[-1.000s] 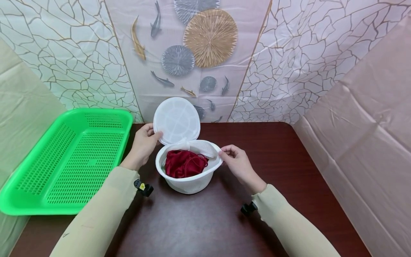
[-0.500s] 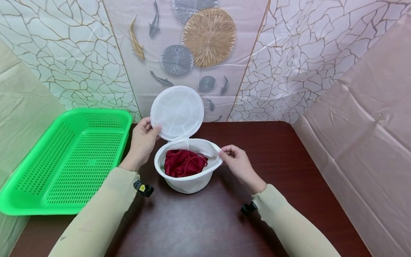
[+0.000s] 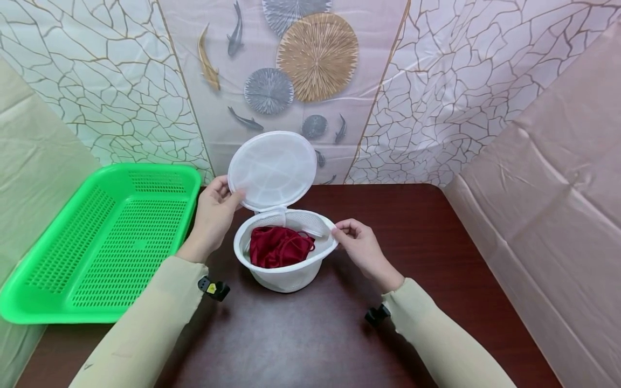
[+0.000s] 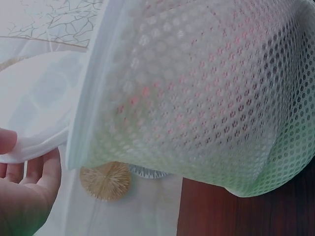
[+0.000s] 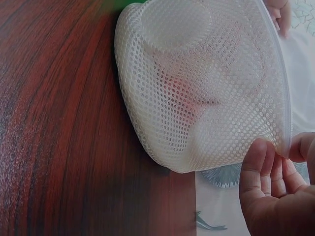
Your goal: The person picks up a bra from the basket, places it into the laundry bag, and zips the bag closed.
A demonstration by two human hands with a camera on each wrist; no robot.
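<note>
A white mesh laundry bag (image 3: 285,277) stands on the table with its round lid (image 3: 271,170) raised behind the opening. Inside lies a dark red cloth item with thin cords (image 3: 280,248), bunched up. My left hand (image 3: 214,213) pinches the lid's left edge between thumb and fingers. With thumb and fingertips, my right hand (image 3: 361,245) pinches the rim at the bag's right side. In the left wrist view the mesh wall (image 4: 206,98) fills most of the picture, and red shows through it. The right wrist view has the right fingers (image 5: 253,169) on the rim's edge.
A large green plastic basket (image 3: 140,245) stands left of the bag, close to my left forearm. The dark brown table (image 3: 412,237) ends at a patterned wall sheet (image 3: 310,118) behind. Plain beige sheets hang at both sides.
My left hand has lifted the lid upward, and it now faces forward more broadly and leans slightly right. The right hand and the red cloth have stayed nearly still.
</note>
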